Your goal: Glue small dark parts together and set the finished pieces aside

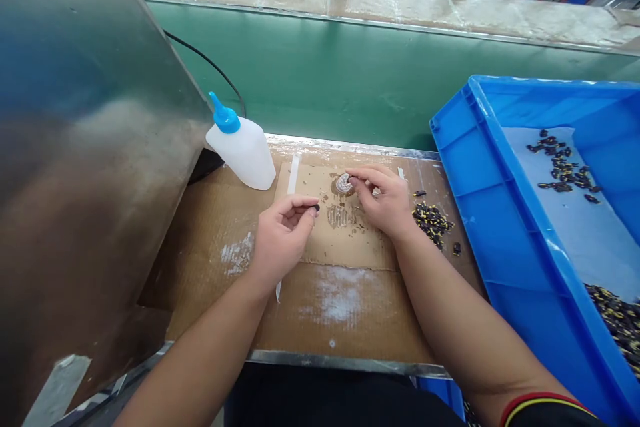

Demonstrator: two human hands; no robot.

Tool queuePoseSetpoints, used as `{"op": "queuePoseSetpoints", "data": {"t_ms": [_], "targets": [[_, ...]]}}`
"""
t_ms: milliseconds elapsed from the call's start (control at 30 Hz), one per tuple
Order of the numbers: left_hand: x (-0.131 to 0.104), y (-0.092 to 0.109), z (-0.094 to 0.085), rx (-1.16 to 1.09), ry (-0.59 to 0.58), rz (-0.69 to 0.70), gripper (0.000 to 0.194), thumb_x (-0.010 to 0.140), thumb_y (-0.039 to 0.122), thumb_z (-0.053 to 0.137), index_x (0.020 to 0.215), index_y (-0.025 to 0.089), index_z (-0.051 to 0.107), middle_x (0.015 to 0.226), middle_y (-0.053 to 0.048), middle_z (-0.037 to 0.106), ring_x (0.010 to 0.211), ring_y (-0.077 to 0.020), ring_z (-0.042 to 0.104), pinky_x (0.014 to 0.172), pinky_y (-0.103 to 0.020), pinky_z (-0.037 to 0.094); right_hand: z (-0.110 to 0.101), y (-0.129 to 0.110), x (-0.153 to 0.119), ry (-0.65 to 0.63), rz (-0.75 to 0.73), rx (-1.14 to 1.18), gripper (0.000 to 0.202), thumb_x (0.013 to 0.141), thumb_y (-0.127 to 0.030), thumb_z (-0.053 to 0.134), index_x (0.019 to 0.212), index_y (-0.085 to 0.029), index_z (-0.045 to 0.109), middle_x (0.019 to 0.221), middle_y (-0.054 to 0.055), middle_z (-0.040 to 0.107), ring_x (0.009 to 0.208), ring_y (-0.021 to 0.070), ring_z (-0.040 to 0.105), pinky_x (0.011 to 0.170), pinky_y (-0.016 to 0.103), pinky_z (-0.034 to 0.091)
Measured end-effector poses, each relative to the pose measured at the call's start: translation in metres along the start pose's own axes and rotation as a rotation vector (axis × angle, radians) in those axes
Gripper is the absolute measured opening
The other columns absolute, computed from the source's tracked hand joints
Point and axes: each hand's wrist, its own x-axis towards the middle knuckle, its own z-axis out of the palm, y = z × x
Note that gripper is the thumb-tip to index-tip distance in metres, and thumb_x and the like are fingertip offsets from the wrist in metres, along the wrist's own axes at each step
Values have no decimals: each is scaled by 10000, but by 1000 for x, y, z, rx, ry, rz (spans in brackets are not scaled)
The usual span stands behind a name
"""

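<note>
My left hand is closed in a pinch, thumb against fingers, on a small black part above the cardboard sheet. My right hand is also pinched. A small dark piece just shows at its fingertips, mostly hidden by them. Those fingertips are right beside a whitish, wet-looking patch on the cardboard, which has a dark stain around it. Close to my right wrist lies a loose pile of small black-and-yellow parts.
A white squeeze bottle with a blue nozzle stands tilted at the back left. On the right, a large blue crate holds many black-and-yellow parts. A metal panel rises on the left, and a green surface runs behind the bench.
</note>
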Motion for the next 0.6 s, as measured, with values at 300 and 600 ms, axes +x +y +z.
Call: {"op": "queuePoseSetpoints", "data": {"t_ms": [300,600], "targets": [[0,-2,0,-2,3,21,121,871,230,754,970,166,783,943,-64,765,844,-147,726,806,-222,606,0,-2,0,3,0,7,183,997,-217,631,1084,-244,789,1030,45,761,775,157,661,635,303,529],[2,-6,1,-188,14,-125,318,841,299,836,1107,139,764,980,-103,788,883,-186,775,854,-269,648,-3,-10,-3,186,49,-28,135,981,-257,661,1073,-243,759,1000,29,765,698,151,646,643,323,545]]}}
